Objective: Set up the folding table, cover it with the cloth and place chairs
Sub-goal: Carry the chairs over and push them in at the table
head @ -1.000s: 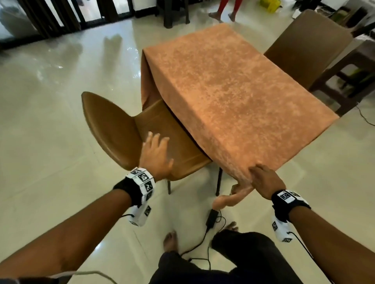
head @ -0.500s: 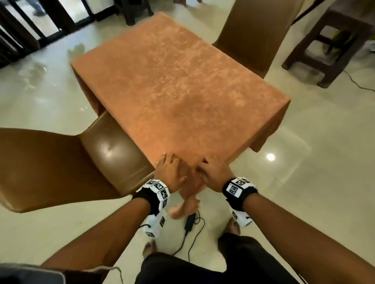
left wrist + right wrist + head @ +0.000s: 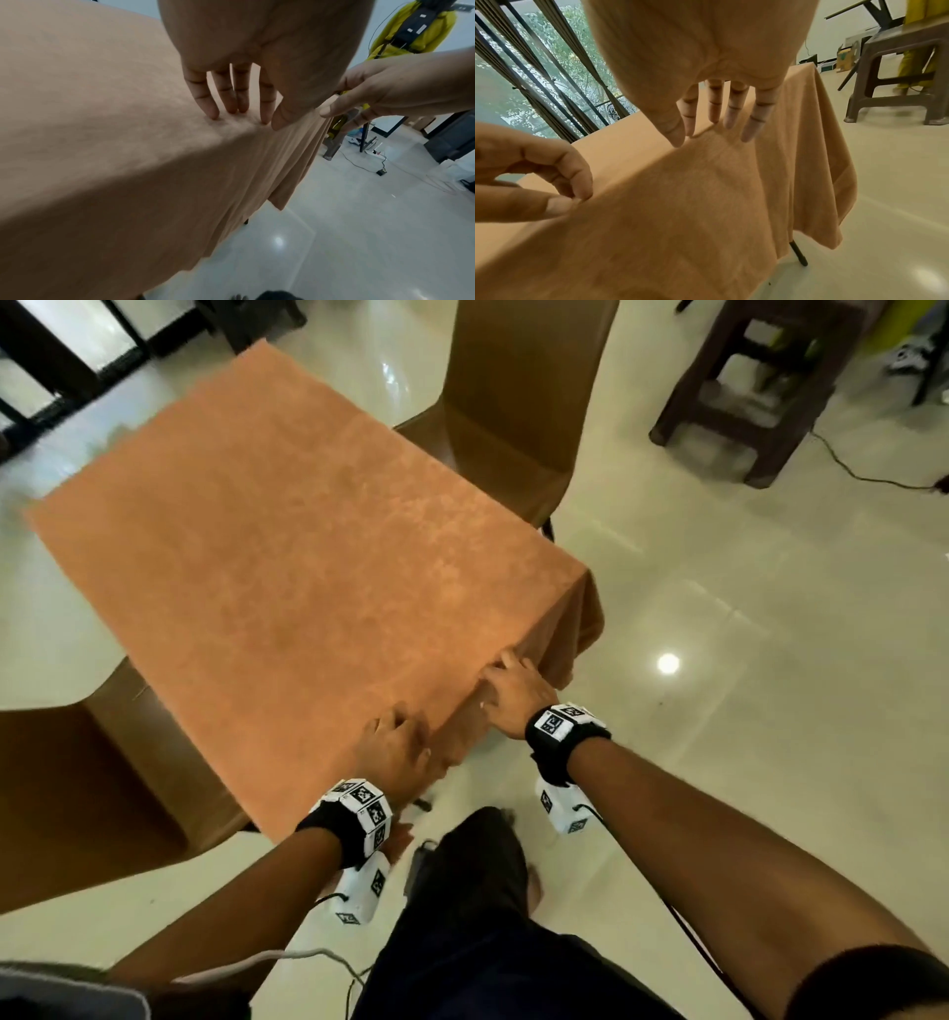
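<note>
Head view: both hands, left hand (image 3: 393, 752) pinching and right hand (image 3: 516, 693) flat-fingered, tidy the cloth (image 3: 287, 546) edge (chairs look placed), next just smooth it.

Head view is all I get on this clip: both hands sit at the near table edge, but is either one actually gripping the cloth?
Observer: Yes. The right wrist view shows the left hand pinching a small fold of the cloth between thumb and forefinger.
Operator: And the other one?
Observer: The right hand has straight fingers, tips only touching the cloth at the edge; no grip.
Operator: Does the hanging corner reach the ground?
Observer: No. It hangs free, with a black table leg showing below it.
</note>
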A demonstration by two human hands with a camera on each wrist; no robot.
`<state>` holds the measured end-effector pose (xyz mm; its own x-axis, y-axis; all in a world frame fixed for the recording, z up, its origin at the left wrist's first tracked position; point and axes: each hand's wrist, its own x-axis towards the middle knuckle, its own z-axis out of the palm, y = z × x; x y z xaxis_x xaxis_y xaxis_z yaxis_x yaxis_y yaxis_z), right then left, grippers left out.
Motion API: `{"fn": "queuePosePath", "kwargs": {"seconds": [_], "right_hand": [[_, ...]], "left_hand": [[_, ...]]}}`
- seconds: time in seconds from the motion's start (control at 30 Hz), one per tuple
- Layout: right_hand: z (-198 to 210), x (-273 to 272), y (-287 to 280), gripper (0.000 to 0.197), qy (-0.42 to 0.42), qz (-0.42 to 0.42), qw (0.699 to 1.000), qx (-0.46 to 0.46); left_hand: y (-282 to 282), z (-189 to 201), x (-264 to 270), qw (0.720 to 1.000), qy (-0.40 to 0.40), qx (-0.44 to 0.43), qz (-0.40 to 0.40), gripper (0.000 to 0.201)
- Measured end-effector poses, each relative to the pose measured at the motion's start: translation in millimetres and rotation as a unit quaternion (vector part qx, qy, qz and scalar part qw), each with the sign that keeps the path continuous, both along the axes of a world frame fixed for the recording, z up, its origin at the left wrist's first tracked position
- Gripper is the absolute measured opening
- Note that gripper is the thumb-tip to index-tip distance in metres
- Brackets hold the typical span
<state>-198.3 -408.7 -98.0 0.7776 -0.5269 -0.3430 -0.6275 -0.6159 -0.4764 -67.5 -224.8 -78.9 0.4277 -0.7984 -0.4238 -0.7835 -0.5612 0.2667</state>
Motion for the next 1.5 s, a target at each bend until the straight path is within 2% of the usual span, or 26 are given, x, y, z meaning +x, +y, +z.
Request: {"fn": "queuePosePath", "kwargs": {"seconds": [0.1, 0.2, 0.33, 0.57, 0.67, 0.77, 0.87, 1.0, 1.1, 1.2, 1.27, 1.33, 1.4, 1.5], "right_hand": [[-1.6, 0.3, -48.2, 0.038, -0.007, 0.001, 1.000, 0.007], [-4.7, 2.9, -100.5, 0.031, -0.022, 0.019, 1.000, -0.003], [-2.0, 6.6, -171.5, 0.028, -0.005, 0.037, 0.999, -0.017], [9.6, 7.2, -292.6, 0.028, 0.055, 0.113, 0.992, 0.033], [8.8, 4.6, -351.1, 0.031, 0.088, 0.116, 0.989, 0.038], [9.3, 7.0, -421.5, 0.030, 0.094, 0.129, 0.987, 0.024], [14.4, 21.2, -510.2, 0.031, 0.073, 0.134, 0.988, 0.004], [36.9, 59.6, -638.5, 0.038, -0.015, 0.142, 0.990, -0.021], [58.7, 95.7, -718.5, 0.050, -0.099, 0.119, 0.988, -0.014], [80.4, 136.2, -782.4, 0.064, -0.132, 0.169, 0.976, -0.030], [93.8, 165.5, -812.2, 0.072, -0.129, 0.252, 0.956, -0.071], [102.4, 199.0, -833.7, 0.077, -0.102, 0.363, 0.918, -0.120], [105.0, 233.9, -848.8, 0.082, -0.070, 0.481, 0.855, -0.183], [105.2, 281.4, -860.9, 0.083, -0.048, 0.600, 0.761, -0.242]], "left_hand": [[-52.8, -4.5, 3.6, 1.000, 0.018, -0.008, -0.012, 0.022], [-111.9, -18.0, 5.7, 0.999, 0.041, -0.025, -0.004, 0.025], [-198.0, -19.5, 0.1, 0.998, 0.055, -0.022, 0.002, 0.018], [-342.1, -13.1, 12.0, 0.991, 0.127, -0.025, 0.024, 0.033], [-400.4, -0.6, 17.5, 0.987, 0.155, -0.019, 0.020, 0.015], [-456.4, 1.0, 26.5, 0.986, 0.158, -0.032, 0.034, 0.011], [-512.1, 2.4, 38.7, 0.983, 0.154, -0.063, 0.077, 0.010], [-590.7, 17.8, 49.3, 0.967, 0.148, -0.115, 0.175, 0.015], [-641.6, 31.8, 56.6, 0.937, 0.156, -0.153, 0.272, 0.024], [-691.2, 45.1, 63.8, 0.907, 0.155, -0.197, 0.340, 0.033], [-718.5, 52.2, 68.0, 0.887, 0.153, -0.219, 0.376, 0.041], [-743.2, 57.0, 75.5, 0.871, 0.147, -0.241, 0.403, 0.049], [-762.5, 54.8, 85.0, 0.856, 0.146, -0.251, 0.428, 0.057], [-790.6, 46.0, 96.2, 0.831, 0.150, -0.265, 0.466, 0.066]]}}
